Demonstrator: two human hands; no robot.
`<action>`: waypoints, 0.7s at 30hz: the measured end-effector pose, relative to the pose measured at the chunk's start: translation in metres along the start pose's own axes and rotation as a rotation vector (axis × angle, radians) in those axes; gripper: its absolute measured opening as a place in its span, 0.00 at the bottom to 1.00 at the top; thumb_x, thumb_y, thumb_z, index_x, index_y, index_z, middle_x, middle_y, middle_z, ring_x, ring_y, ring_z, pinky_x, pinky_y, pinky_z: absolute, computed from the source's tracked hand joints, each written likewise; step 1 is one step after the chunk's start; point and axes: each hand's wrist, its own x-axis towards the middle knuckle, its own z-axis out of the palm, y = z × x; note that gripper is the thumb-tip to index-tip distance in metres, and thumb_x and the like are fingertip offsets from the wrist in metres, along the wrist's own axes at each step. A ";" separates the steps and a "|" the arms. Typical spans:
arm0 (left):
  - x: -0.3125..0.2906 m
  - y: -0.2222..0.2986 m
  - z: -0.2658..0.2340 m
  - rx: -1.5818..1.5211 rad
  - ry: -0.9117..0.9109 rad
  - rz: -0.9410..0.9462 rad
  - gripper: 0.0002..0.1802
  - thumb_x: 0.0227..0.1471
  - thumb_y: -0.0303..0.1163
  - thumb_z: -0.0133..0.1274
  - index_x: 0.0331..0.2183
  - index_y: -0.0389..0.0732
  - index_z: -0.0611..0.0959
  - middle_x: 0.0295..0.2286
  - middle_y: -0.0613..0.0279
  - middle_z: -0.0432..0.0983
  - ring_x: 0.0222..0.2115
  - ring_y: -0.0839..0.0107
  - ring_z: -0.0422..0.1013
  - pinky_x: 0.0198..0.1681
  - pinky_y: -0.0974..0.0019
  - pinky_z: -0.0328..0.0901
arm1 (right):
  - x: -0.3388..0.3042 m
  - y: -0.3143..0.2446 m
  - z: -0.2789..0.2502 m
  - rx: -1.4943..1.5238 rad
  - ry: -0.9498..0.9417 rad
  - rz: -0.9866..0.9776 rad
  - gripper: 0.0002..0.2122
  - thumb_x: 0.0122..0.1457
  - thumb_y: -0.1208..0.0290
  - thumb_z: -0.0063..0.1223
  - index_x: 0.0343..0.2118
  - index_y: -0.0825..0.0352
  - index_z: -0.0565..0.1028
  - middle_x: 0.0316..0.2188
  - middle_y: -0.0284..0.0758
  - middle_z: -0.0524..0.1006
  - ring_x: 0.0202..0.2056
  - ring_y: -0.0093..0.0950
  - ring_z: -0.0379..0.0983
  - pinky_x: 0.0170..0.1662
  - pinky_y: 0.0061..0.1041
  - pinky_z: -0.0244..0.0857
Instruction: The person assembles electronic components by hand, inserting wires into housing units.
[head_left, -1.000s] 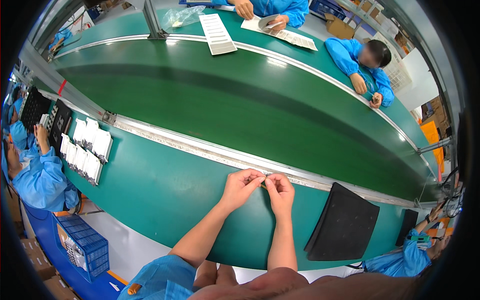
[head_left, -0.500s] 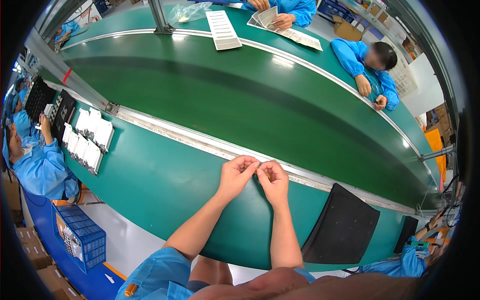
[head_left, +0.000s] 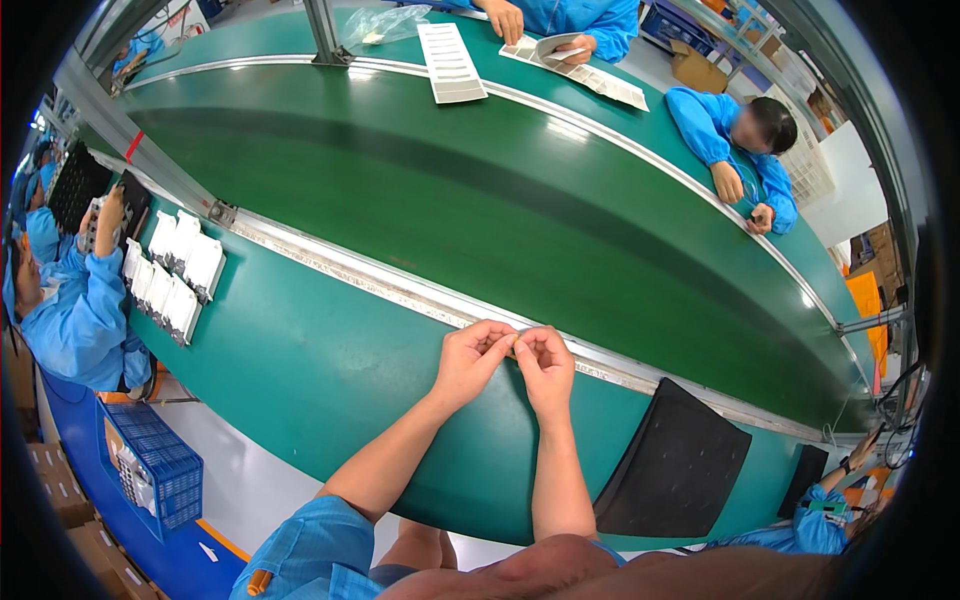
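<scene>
My left hand [head_left: 474, 362] and my right hand [head_left: 546, 364] meet fingertip to fingertip above the near work surface [head_left: 330, 400], beside the metal rail of the belt. Both are closed in a pinch, thumbs against forefingers. Whatever lies between them is mostly hidden; only a tiny yellowish bit shows at the fingertips, too small to name. To the right of my right forearm lies a black mat [head_left: 676, 465], flat on the green surface.
A green conveyor belt [head_left: 430, 190] runs beyond the rail [head_left: 340, 278]. White-and-black parts [head_left: 172, 275] stand in rows at the left, near a co-worker in blue [head_left: 85, 325]. Across the belt, co-workers handle white sheets [head_left: 575, 75] and a thin cable. A blue crate [head_left: 160, 470] stands lower left.
My hands stay pinched together almost in place; the orange piece seen by my right fingers is now mostly hidden. Across the belt, a co-worker's hand has moved left from the sheets.
</scene>
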 end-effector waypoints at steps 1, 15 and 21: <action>0.000 0.001 -0.001 0.007 -0.001 0.001 0.05 0.49 0.23 0.49 0.31 0.34 0.77 0.24 0.66 0.75 0.25 0.83 0.67 0.27 0.79 0.62 | 0.000 -0.002 0.002 0.005 0.004 -0.006 0.03 0.50 0.84 0.49 0.27 0.71 0.69 0.26 0.29 0.68 0.28 0.16 0.67 0.30 0.13 0.60; -0.001 0.000 -0.003 0.033 -0.008 0.006 0.05 0.49 0.23 0.49 0.31 0.32 0.77 0.24 0.65 0.74 0.25 0.83 0.68 0.27 0.79 0.63 | 0.000 -0.002 0.002 -0.045 -0.022 -0.040 0.03 0.50 0.84 0.47 0.27 0.70 0.68 0.29 0.29 0.66 0.31 0.17 0.66 0.36 0.16 0.62; 0.000 0.001 -0.003 0.020 -0.030 0.001 0.06 0.50 0.23 0.48 0.32 0.33 0.77 0.24 0.66 0.74 0.23 0.84 0.66 0.26 0.79 0.62 | 0.000 -0.003 0.001 -0.032 -0.012 -0.041 0.03 0.50 0.84 0.47 0.27 0.70 0.68 0.30 0.30 0.66 0.31 0.18 0.66 0.36 0.17 0.63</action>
